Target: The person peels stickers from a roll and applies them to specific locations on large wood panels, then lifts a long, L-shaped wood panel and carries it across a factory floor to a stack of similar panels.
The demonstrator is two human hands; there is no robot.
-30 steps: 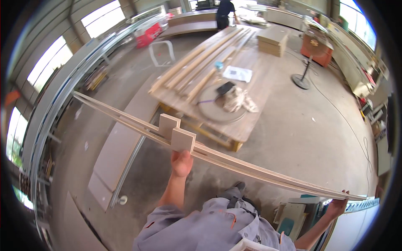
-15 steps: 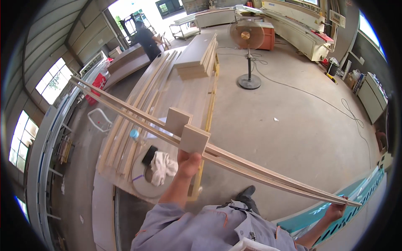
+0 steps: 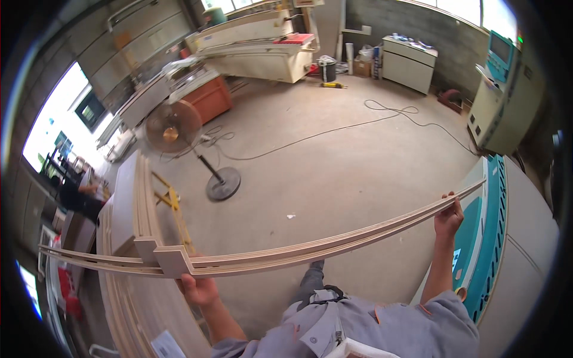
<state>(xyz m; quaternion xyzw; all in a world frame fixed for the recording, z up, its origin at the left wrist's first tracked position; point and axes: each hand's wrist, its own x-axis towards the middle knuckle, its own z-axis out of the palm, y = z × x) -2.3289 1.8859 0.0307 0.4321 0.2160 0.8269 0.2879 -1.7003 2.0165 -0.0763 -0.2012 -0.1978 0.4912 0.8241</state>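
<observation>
Two long, thin wooden strips (image 3: pixel 310 247) stretch side by side across my front. Two small square wooden boards (image 3: pixel 172 261) stand against them near the left part. My left hand (image 3: pixel 200 290) is closed on the strips just by the nearer square board, thumb up against its lower edge; most of its fingers are hidden below. Farther right, my right hand (image 3: pixel 447 218) grips the strips close to their right end, with fingers wrapped round them. That end reaches the edge of a teal machine (image 3: pixel 493 221).
A stack of boards (image 3: pixel 124 203) lies on the worktable at left, over a yellow frame (image 3: pixel 174 209). A pedestal fan (image 3: pixel 223 184) stands ahead, with a cable (image 3: pixel 286 147) trailing over the floor. Another person (image 3: pixel 80 197) is at far left. A control cabinet (image 3: pixel 501 107) stands at right.
My view has turned right, toward the teal machine. Both hands still hold the strips, which have swung round with me, their right end now at the machine's edge.
</observation>
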